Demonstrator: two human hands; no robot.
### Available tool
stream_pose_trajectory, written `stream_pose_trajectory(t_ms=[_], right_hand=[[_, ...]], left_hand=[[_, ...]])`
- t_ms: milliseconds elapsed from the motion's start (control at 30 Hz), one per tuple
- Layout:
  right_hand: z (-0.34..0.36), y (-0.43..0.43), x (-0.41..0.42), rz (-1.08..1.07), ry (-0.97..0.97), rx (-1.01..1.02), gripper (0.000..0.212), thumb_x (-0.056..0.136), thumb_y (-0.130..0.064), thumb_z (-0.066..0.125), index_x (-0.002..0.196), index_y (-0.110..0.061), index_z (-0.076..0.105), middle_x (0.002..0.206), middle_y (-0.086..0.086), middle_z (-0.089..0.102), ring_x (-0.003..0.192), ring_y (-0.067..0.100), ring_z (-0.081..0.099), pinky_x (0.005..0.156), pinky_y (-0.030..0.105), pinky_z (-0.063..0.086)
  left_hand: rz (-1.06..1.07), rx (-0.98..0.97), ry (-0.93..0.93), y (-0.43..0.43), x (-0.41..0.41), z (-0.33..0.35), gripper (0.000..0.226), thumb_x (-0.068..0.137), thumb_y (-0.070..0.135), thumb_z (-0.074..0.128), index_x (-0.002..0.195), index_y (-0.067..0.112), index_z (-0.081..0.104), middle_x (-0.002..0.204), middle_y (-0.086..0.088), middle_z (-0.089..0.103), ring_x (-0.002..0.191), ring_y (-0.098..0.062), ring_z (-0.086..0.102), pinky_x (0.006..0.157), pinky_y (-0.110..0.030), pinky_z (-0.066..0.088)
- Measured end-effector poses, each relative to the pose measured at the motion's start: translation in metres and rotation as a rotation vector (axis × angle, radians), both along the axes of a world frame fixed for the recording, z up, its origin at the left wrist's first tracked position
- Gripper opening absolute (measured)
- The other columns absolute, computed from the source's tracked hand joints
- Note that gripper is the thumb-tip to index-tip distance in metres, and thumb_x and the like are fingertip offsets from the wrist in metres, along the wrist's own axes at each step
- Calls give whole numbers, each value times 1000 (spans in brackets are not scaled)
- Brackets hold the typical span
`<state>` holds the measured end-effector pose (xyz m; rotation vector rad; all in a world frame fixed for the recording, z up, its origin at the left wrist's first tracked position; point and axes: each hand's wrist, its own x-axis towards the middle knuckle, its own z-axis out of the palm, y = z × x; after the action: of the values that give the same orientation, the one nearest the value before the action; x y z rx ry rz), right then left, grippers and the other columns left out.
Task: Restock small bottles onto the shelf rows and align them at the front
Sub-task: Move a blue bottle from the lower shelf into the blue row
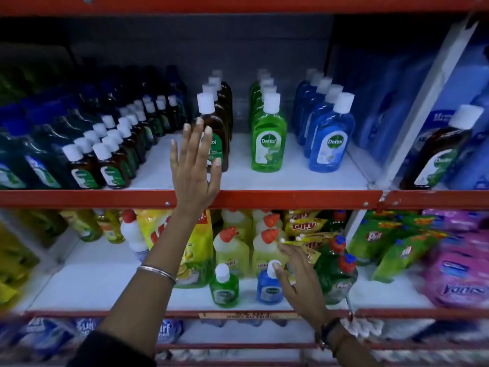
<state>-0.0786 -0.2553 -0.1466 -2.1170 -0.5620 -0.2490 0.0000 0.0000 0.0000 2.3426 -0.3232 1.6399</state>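
Note:
On the upper shelf stand rows of white-capped bottles: small brown ones at the left, a larger brown row, a green row and a blue row. My left hand is spread flat, fingers apart, in front of the front brown bottle and holds nothing. On the lower shelf stand a small green bottle and a small blue bottle. My right hand reaches the blue one, thumb on its white cap, fingers open beside it.
Behind the small bottles the lower shelf holds yellow cleaner bottles with red caps, yellow refill pouches, green dish-liquid bottles and pink packs at the right. A white divider closes the upper bay at the right.

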Motion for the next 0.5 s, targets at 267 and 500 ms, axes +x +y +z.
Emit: stream_pose_trajectory(t_ms=[267,500], right_hand=[[-42,-4,12,47,349,4,54,80,-62,59,125,-36,44,128,-2,54,117,16,52,93,32,42],[-38,-6,21,33,400,97,31,81,-29,74,108,-35,60,111,-3,68,102,3,60,86,27,47]], left_hand=[[143,-24,94,4,8,-2,59,100,39,36,152,19,20,158,-15,32,150,-22,12,120,-55,11],[226,34,159,4,5,-6,62,101,48,31,154,21,18,160,-12,29,149,-30,17,120,-53,10]])
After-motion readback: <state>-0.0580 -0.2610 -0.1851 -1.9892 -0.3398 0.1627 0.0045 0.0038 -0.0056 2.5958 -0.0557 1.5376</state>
